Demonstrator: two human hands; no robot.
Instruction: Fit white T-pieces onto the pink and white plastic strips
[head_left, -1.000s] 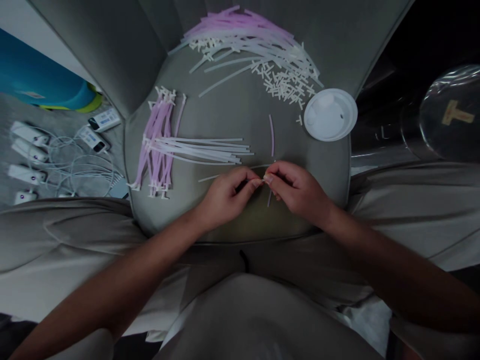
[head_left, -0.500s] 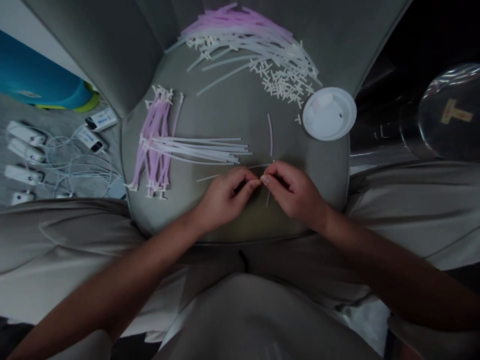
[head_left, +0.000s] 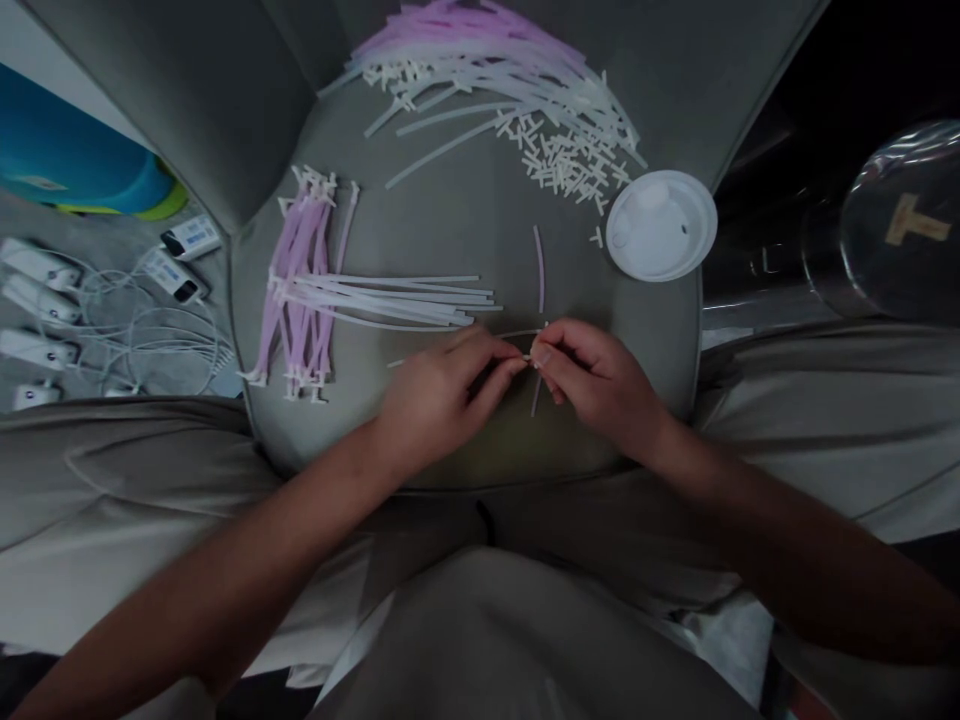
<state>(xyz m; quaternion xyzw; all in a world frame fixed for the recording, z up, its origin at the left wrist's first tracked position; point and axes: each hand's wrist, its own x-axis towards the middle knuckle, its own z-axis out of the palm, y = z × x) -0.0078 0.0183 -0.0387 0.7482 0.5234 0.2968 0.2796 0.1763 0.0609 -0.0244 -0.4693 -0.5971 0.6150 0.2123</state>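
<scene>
My left hand [head_left: 442,395] is closed in a pinch, its thumb and index fingertips meeting those of my right hand [head_left: 592,385]. Between the fingertips shows a small pale connector [head_left: 528,357], mostly covered; its exact shape cannot be made out. A short purple tube [head_left: 535,398] sticks out below my right fingers. Behind the hands runs a thin white tube [head_left: 517,333], partly hidden by my left hand. Another purple tube [head_left: 540,268] lies loose just beyond. To the left, white tubes [head_left: 405,295] lie across assembled purple tubes [head_left: 300,270] with white connectors at their ends.
A grey chair seat [head_left: 450,225] carries everything. At its back lie heaped purple tubes [head_left: 465,35], white tubes [head_left: 517,85] and T-shaped connectors [head_left: 570,165]. A white plastic lid [head_left: 660,255] sits at the right edge. White devices with cables [head_left: 150,330] are on the floor at left.
Both hands have shifted slightly right, fingertips still together. My right fingers have changed their grip a little, and a bit of the pale connector now shows. The view has shifted slightly.
</scene>
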